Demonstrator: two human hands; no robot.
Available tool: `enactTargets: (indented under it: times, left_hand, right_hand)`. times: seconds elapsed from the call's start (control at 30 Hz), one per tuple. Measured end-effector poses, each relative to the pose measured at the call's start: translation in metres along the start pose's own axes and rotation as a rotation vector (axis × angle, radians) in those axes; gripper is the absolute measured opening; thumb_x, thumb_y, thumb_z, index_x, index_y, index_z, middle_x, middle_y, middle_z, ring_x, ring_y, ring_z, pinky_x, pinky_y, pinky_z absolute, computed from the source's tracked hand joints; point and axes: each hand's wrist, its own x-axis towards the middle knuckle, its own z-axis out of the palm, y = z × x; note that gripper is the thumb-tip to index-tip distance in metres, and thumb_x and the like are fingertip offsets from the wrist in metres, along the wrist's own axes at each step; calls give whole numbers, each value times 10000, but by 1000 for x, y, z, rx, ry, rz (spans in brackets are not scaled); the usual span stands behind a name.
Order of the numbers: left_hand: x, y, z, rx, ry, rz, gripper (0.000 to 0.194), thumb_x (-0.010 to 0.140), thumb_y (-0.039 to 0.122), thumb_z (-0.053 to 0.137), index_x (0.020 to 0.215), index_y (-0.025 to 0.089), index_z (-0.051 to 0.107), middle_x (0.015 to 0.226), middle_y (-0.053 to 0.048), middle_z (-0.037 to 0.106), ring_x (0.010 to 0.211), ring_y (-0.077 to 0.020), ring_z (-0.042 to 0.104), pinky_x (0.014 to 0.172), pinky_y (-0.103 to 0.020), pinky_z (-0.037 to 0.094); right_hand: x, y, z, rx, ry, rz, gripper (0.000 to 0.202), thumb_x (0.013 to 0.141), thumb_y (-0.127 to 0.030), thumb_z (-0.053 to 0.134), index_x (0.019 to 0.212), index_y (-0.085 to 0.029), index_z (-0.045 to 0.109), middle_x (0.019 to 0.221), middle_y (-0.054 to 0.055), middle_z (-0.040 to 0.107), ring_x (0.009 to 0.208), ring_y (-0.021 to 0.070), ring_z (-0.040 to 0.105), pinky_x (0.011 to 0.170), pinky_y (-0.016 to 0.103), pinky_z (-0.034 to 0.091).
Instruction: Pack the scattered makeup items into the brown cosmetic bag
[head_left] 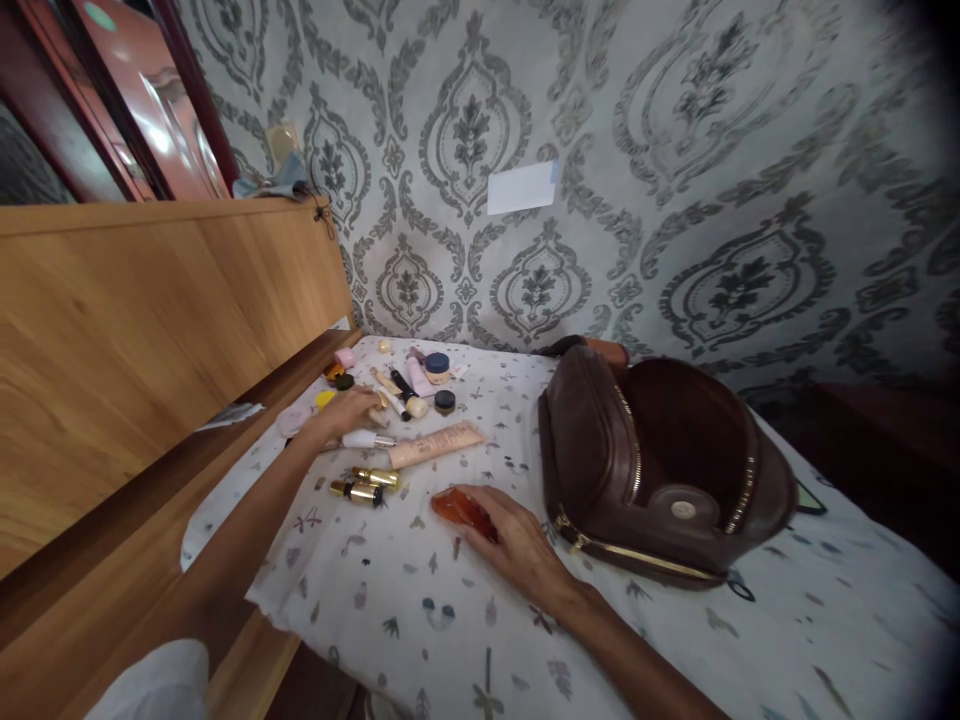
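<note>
Holding amber item [459,508] in right hand [514,540], fingers curled round it, over mid-surface [420,640]. Left hand [354,408] among cosmetics [418,378] toward surface's far-left corner; can't tell whether it grips anything. Brown bag [667,500] unzipped, near far edge, right of amber item.

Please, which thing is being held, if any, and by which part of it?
The right hand grips an amber-coloured object by its end nearer the wrist. Whether the left hand holds anything cannot be told.
</note>
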Motion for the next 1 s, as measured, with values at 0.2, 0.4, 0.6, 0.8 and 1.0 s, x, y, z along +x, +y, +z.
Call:
enactTargets:
  times: [0.2, 0.4, 0.6, 0.8, 1.0]
  left_hand:
    - [-25, -2, -3, 191, 99, -81, 319, 832, 134, 541, 1124, 224, 635, 1195, -99, 594, 1121, -287, 556, 943, -401, 463]
    - [-55, 14, -1, 259, 63, -20, 202, 930, 274, 480, 1043, 209, 635, 1060, -77, 613, 1032, -252, 576, 917, -384, 473]
    - [-63, 34, 10, 313, -15, 58, 258, 800, 169, 616, 1045, 232, 669, 1069, -81, 608, 1089, -284, 527, 961, -411, 422]
    - [-54, 33, 10, 224, 72, 21, 140, 806, 194, 608, 937, 219, 652, 999, -79, 632, 1023, -283, 558, 921, -421, 433]
    - [-52, 5, 5, -23, 180, -52, 252, 865, 367, 553, 1029, 176, 573, 965, -59, 645, 889, -219, 616, 743, -319, 508]
  right_hand:
    - [1, -1, -1, 0, -2, -1, 383, 898, -271, 541, 1266, -185, 603, 1214, 110, 688, 1088, 263, 653, 942, 421, 533]
    - [1, -1, 0, 10, 9, -6, 391, 888, -268, 552, 1271, -213, 607, 1207, 94, 695, 1082, 256, 656, 940, 414, 532]
    - [1, -3, 0, 8, 4, 2, 375, 900, -271, 555, 1265, -199, 599, 1220, 95, 686, 1092, 248, 649, 953, 399, 524]
    - [1, 0, 2, -12, -2, -13, 387, 900, -268, 560, 1280, -199, 589, 1223, 98, 684, 1099, 251, 647, 955, 400, 518]
    - [0, -3, -1, -13, -5, -16, 384, 910, -268, 552, 1289, -209, 584, 1220, 98, 682, 1096, 251, 643, 950, 401, 516]
